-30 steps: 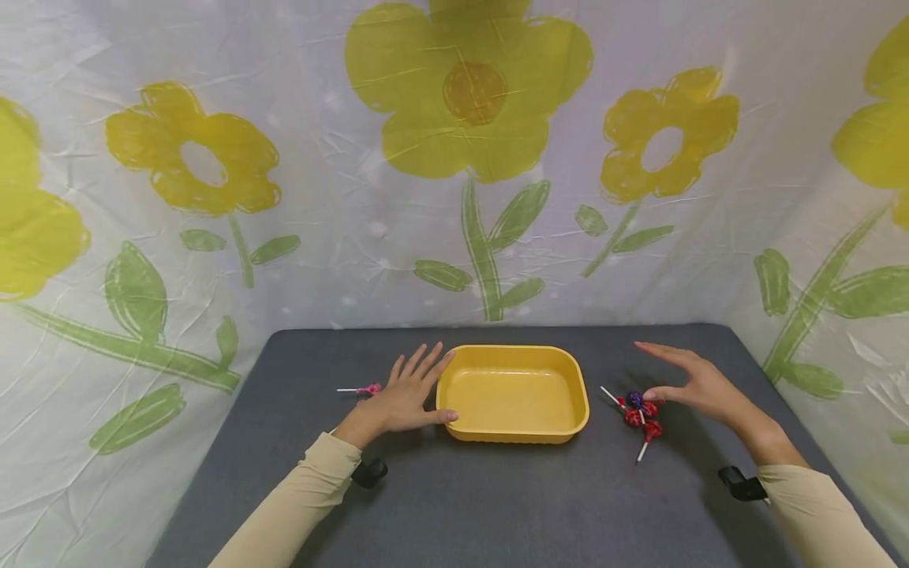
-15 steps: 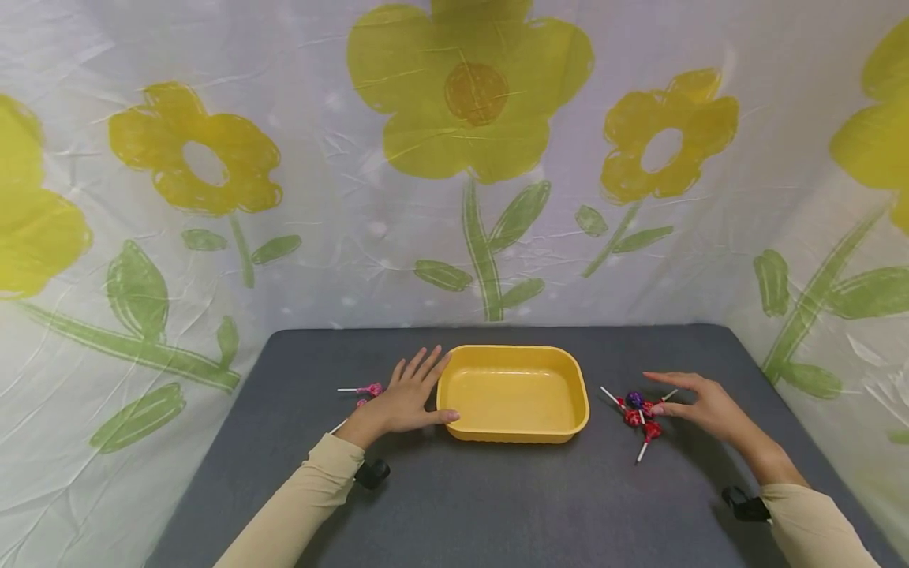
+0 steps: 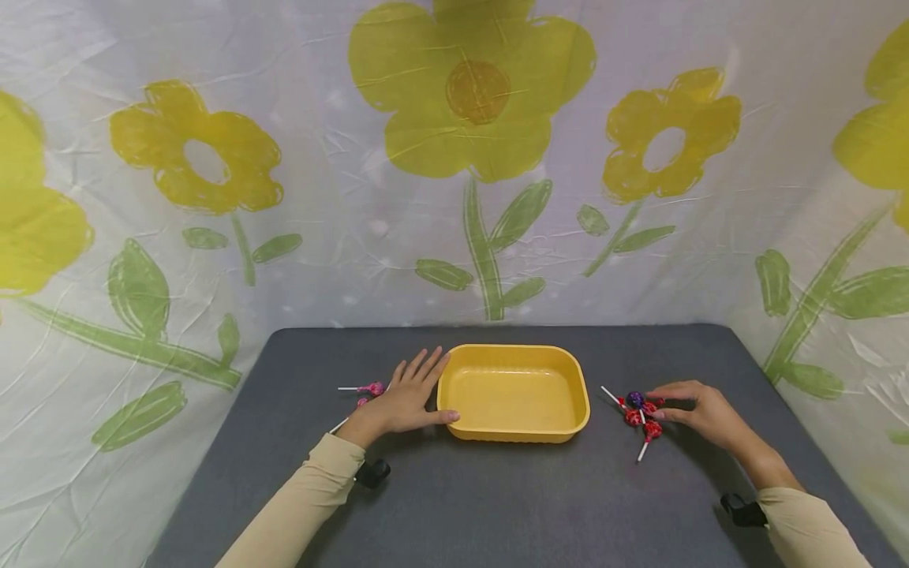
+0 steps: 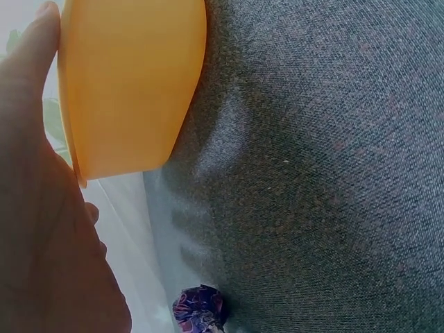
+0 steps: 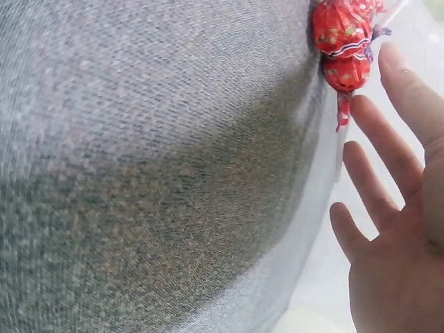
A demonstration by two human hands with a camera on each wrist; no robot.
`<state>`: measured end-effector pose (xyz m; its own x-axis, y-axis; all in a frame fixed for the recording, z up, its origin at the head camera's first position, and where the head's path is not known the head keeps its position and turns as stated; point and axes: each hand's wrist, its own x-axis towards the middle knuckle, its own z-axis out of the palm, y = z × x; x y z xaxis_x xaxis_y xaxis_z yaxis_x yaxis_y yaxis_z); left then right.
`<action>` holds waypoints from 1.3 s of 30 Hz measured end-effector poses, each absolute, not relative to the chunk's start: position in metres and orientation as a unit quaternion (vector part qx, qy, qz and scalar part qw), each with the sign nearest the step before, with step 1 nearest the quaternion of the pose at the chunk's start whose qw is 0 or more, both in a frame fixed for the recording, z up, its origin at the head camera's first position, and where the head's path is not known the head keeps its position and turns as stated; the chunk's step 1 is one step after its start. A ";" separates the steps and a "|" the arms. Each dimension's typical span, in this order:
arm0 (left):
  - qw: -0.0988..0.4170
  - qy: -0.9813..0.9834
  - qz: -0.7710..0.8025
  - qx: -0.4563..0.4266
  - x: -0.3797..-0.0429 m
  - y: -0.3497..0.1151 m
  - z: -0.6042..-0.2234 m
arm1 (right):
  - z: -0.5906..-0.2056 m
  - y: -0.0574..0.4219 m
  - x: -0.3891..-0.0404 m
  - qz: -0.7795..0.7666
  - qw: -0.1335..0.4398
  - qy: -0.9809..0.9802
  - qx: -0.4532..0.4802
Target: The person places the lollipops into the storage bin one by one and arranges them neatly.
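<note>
A yellow plastic tray [image 3: 514,398] sits on the dark table. My left hand [image 3: 403,401] has straight fingers spread over its left rim, the thumb on the near corner; the left wrist view shows the thumb along the tray's side wall [image 4: 132,90]. At the tray's right lies a small cluster of lollipops: a purple one [image 3: 635,398] and several red ones [image 3: 652,430], with white sticks. Close beside them my right hand [image 3: 710,414] reaches in, thumb and forefinger apart. From the right wrist, its fingers look extended near the red lollipops [image 5: 345,41].
More lollipops [image 3: 372,388] with pinkish wrappers lie left of the tray, partly hidden by my left hand. One dark purple wrapper [image 4: 199,309] shows in the left wrist view. Behind the grey table [image 3: 525,505] hangs a flower-printed cloth [image 3: 341,237].
My right hand has lowered toward the lollipops, and its forefinger has come nearer to the thumb. The left hand stays almost still at the tray.
</note>
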<state>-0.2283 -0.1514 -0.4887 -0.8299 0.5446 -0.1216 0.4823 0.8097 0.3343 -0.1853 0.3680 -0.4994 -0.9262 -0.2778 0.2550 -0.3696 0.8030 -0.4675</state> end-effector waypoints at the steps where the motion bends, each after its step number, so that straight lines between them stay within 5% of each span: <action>1: 0.106 0.945 0.145 0.272 -0.228 -0.151 -0.488 | -0.500 0.368 -0.186 0.264 0.090 -0.945 0.172; 39: 0.129 0.944 0.165 0.256 -0.230 -0.148 -0.494 | -0.508 0.367 -0.191 0.240 0.032 -0.964 0.113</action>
